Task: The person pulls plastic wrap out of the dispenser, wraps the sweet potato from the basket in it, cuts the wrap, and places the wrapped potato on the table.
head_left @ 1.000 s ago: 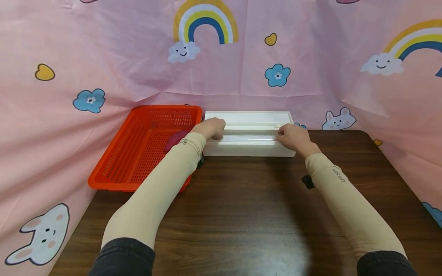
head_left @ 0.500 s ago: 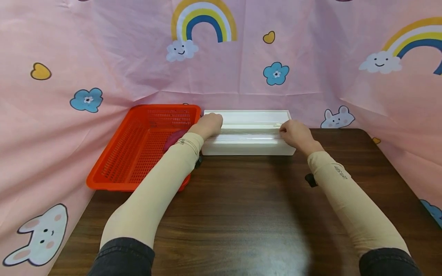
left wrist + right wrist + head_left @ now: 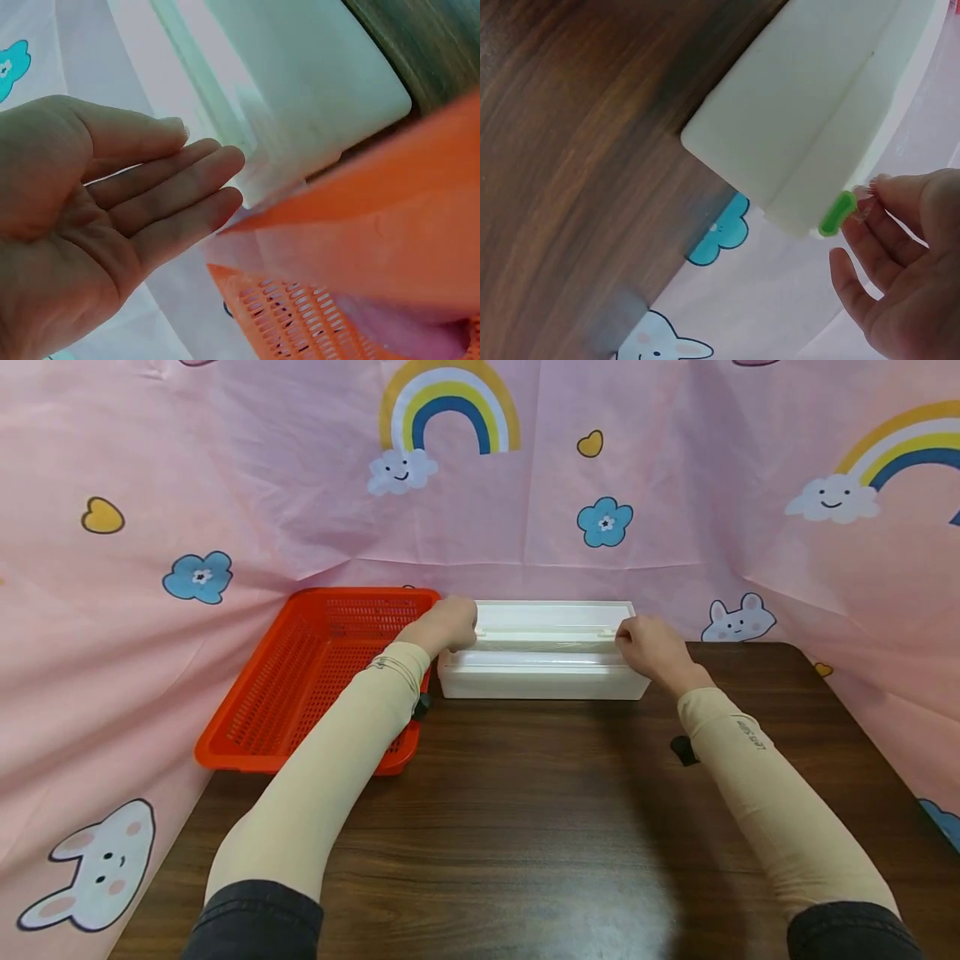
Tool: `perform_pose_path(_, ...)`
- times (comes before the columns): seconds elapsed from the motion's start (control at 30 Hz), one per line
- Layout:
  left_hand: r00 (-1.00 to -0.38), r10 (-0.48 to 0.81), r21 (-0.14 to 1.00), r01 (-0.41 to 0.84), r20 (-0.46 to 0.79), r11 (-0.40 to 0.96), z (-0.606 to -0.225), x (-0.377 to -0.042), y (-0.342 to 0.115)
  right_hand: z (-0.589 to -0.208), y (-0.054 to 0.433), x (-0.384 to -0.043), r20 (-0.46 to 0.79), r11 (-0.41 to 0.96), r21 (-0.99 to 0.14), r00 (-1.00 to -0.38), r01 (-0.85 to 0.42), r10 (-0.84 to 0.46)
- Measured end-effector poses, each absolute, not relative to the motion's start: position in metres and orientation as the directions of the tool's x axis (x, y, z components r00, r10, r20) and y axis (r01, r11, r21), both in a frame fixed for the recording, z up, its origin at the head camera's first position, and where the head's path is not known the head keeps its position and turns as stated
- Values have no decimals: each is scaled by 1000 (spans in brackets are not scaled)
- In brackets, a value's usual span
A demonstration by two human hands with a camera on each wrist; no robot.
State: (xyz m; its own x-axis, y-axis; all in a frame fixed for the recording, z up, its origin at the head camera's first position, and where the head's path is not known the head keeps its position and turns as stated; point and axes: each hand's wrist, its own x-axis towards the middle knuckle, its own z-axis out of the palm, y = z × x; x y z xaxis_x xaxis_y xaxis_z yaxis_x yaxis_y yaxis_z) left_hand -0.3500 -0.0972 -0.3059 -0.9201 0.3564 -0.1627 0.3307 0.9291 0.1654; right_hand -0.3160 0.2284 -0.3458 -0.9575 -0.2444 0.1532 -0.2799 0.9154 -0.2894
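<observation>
Red basket (image 3: 243,762): left end of the table (image 3: 517,835), partly behind the left sleeve (image 3: 337,760). Risk: rim knocked or basket shoved if the left arm swings outward, as the sleeve passes over its right side. Contents: a rounded pinkish thing (image 3: 405,324), blurred in the left wrist view; identity unclear.
Left hand (image 3: 444,625): at the left end of the white box, beside the basket. Lower fingers loosely bent; the index is not clearly seen, so cannot tell whether thumb and index pinch anything. Risk: if they do hold film, a weak or uneven grip could let that side drop and fold.
White box (image 3: 540,683): long, at the back of the table, right of the basket, between the hands. Risk: could slide or tip if pulled sharply, being light by my judgement. Contents: pale lengthwise strip and clear film (image 3: 543,647) inside the top; deeper interior hidden.
Green tab (image 3: 838,214): right end of the box, just beside the right fingertips. Risk: film could snag here.
Right hand (image 3: 651,647): thumb and index appear to pinch a clear film edge. Risk: tearing or clinging to itself if tugged askew.
</observation>
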Motion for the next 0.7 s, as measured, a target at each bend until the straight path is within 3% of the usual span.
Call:
perform_pose_path(0.3, -919, 362, 210, 328, -154, 921, -297, -348, -103, -335, 229, -313, 131, 930, -248, -960, -273, -247)
perform_pose_path(0.7, -913, 377, 220, 340, -157, 914, -295, -344, -114, -324, 234, -304, 118, 919, -277, -959, -282, -259)
